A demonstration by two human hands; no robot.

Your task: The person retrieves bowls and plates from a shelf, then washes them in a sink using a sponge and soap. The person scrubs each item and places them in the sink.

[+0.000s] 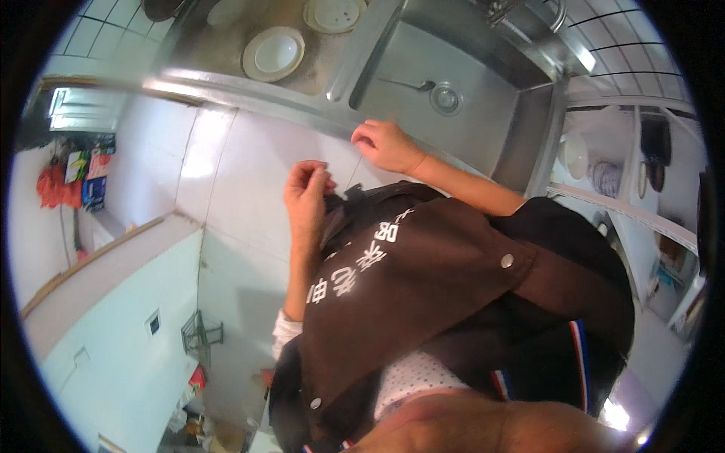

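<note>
My left hand (308, 184) hangs in the air in front of the dark brown apron (408, 260), its fingers curled towards the thumb, and I see nothing in it. Just over the front rim of a stainless steel sink is my right hand (388, 146), loosely closed as well, with no object visible in it. In the right-hand sink basin (481, 130) a metal spoon (408, 84) lies beside the round drain strainer (446, 98). On the steel surface left of the basin stands a white bowl on a plate (273, 54). Behind it are more white dishes (335, 12).
A faucet (524, 17) rises at the sink's back right. To the right, a white shelf rack (628, 209) holds crockery and other items. A pale half-wall with a ledge (113, 249) runs on the left. White tiled floor (249, 164) lies below the sink. A folding rack (198, 334) is on the wall.
</note>
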